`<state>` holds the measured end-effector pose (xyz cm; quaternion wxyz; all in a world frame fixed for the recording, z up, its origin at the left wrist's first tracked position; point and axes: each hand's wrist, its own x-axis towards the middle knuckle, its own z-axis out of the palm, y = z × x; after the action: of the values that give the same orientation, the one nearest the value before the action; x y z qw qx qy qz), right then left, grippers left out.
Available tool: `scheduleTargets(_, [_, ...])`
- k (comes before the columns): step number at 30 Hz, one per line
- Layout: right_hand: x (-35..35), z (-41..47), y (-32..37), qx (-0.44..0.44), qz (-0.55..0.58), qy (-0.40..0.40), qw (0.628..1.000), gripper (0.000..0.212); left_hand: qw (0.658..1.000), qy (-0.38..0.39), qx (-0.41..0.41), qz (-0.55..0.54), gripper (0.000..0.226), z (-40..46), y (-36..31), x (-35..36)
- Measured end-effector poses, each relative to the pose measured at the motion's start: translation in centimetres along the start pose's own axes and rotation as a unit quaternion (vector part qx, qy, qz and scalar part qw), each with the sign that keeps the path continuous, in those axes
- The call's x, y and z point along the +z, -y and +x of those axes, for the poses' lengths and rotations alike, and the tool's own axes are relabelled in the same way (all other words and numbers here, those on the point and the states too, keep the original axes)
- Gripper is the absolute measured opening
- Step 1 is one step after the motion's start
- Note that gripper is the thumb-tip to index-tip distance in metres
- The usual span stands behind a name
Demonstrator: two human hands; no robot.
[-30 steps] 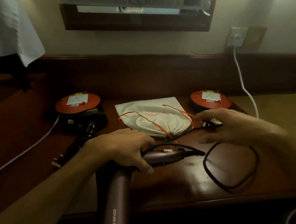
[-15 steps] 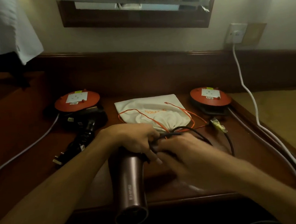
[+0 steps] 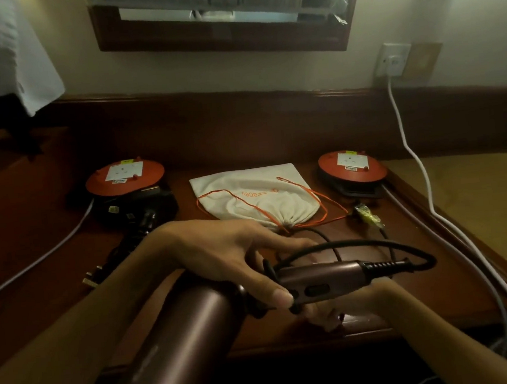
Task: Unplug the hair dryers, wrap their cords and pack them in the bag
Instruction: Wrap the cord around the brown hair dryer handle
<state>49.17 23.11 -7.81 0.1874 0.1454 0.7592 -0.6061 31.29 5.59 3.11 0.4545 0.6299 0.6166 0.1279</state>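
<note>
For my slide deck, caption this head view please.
Left hand grips the brown hair dryer while its cord is wrapped; bag waits behind.

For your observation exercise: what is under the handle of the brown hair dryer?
The right hand reaches under the handle, fingers curled beneath it. What they hold there is hidden by the handle. Below lies the table.

Dim rm — dark wood desk, cream wall

Orange lettering on the white drawstring bag, beyond the left hand, appears upside down and unreadable.
</note>
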Motion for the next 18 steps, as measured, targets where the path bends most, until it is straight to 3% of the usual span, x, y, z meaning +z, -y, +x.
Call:
scheduleTargets(1, [-0.9, 0.2, 0.8, 0.009, -0.076, -0.017, 0.997, 0.040, 0.999, 0.011, -0.022, 0.027, 0.090, 0.2, -0.3, 0.3])
scheduleTargets(3, [-2.4, 0.5, 2.9, 0.011, -0.216, 0.009, 0.976, 0.021, 0.994, 0.010, -0.066, 0.089, 0.103, 0.8, -0.6, 0.8])
scheduleTargets(6, [-2.9, 0.7, 7.1, 0.057, -0.345, 0.059, 0.935, 0.010, 0.978, -0.001, -0.118, 0.170, 0.114, 1.5, -0.6, 1.6])
scheduleTargets(7, [-2.7, 0.9, 8.4, 0.071, -0.388, 0.068, 0.916, 0.010, 0.975, 0.002, -0.128, 0.182, 0.108, 1.9, -0.3, 1.8])
scheduleTargets(10, [-1.2, 1.9, 12.1, 0.103, -0.509, 0.070, 0.852, 0.021, 0.974, -0.020, -0.110, 0.198, 0.059, 3.1, 0.0, 2.1])
scheduleTargets(11, [-0.5, 2.0, 13.2, 0.116, -0.533, 0.081, 0.834, 0.022, 0.976, -0.025, -0.093, 0.193, 0.053, 3.4, 0.1, 2.1])
scheduleTargets(15, [0.5, 1.3, 16.1, 0.171, -0.563, 0.143, 0.796, 0.013, 0.979, -0.017, -0.076, 0.186, 0.065, 4.1, 0.9, 1.6])
scheduleTargets(18, [0.0, 0.6, 16.9, 0.129, -0.571, 0.152, 0.797, 0.014, 0.981, -0.020, -0.058, 0.182, 0.074, 4.1, 1.3, 1.6])
